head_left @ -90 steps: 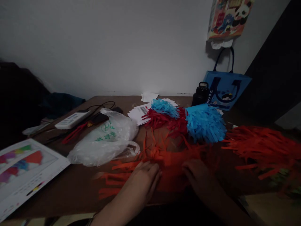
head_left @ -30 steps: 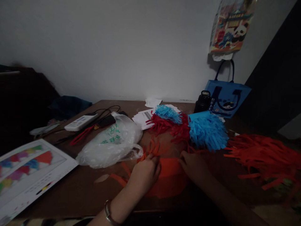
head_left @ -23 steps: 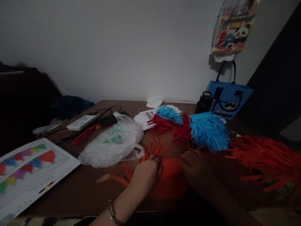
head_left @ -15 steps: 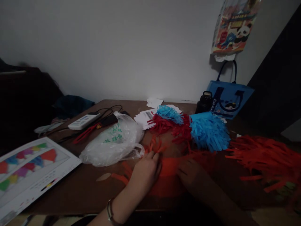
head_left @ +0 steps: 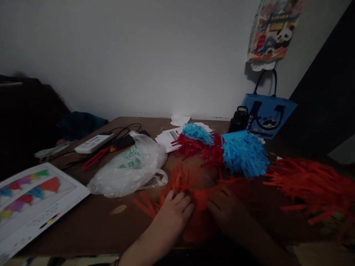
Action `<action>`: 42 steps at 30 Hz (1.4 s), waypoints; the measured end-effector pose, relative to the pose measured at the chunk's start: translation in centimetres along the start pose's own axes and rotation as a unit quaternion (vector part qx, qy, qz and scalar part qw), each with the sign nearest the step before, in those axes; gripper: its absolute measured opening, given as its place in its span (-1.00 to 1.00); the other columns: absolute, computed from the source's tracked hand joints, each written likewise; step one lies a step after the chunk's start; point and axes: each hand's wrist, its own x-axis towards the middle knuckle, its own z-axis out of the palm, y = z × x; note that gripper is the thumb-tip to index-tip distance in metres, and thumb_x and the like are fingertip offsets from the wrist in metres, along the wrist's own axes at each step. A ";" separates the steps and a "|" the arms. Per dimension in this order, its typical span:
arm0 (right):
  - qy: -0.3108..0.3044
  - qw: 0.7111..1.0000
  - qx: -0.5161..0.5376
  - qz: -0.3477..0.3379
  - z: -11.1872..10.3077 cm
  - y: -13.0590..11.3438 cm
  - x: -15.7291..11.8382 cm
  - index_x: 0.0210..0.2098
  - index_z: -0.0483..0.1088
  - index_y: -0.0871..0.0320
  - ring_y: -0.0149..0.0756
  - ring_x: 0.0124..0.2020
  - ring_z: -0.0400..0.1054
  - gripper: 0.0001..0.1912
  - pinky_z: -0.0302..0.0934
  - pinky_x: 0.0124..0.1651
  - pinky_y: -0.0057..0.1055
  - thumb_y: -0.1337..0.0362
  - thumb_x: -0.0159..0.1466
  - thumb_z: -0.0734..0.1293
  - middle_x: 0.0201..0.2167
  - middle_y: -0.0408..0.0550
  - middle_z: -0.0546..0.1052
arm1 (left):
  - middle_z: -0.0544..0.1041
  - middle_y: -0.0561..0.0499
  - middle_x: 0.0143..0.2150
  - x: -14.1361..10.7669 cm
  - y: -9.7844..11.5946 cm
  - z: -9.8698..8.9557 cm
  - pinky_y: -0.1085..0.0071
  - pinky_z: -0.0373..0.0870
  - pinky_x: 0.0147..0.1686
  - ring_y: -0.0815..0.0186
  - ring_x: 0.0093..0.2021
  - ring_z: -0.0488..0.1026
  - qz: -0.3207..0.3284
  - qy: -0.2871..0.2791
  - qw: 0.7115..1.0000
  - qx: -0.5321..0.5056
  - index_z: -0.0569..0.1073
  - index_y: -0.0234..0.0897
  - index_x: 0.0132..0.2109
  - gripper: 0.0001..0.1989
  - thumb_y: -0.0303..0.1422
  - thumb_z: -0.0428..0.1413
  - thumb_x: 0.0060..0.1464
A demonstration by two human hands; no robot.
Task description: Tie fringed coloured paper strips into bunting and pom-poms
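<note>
Orange fringed paper point(head_left: 199, 216) lies at the table's front edge between my hands. My left hand point(head_left: 177, 208) has its fingers curled together on the paper's left part, where loose orange strips fan out. My right hand point(head_left: 226, 207) is closed on the right part of the same paper, in dim light. The fingertips of both hands press on the paper's upper band. More orange strips spread out behind my right hand. A large orange fringe bundle point(head_left: 310, 184) rests at the right.
Blue fringe point(head_left: 245, 153) and red fringe point(head_left: 188, 146) lie farther back, near white papers point(head_left: 166, 138). At the left are a plastic bag point(head_left: 127, 170), a power strip point(head_left: 94, 143) and a printed sheet point(head_left: 41, 207). A black bottle point(head_left: 239, 120) and blue bag point(head_left: 270, 114) stand back right.
My left hand has moved slightly right and down, and its fingers are more curled. The orange strips behind it stand up more. The view has shifted slightly.
</note>
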 end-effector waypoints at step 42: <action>0.074 0.997 0.014 -0.016 1.8 0.3 2.3 -0.50 0.34 0.17 -0.31 -0.42 0.19 -0.75 0.05 -0.18 -0.29 0.49 0.29 0.24 -0.52 -0.12 0.39 | 0.49 -0.08 -0.13 0.2 -0.8 -1.2 0.02 0.13 -0.02 0.04 -0.10 0.33 -0.119 0.049 0.992 0.002 0.48 -0.26 -0.17 -0.91 -0.43 0.13 0.15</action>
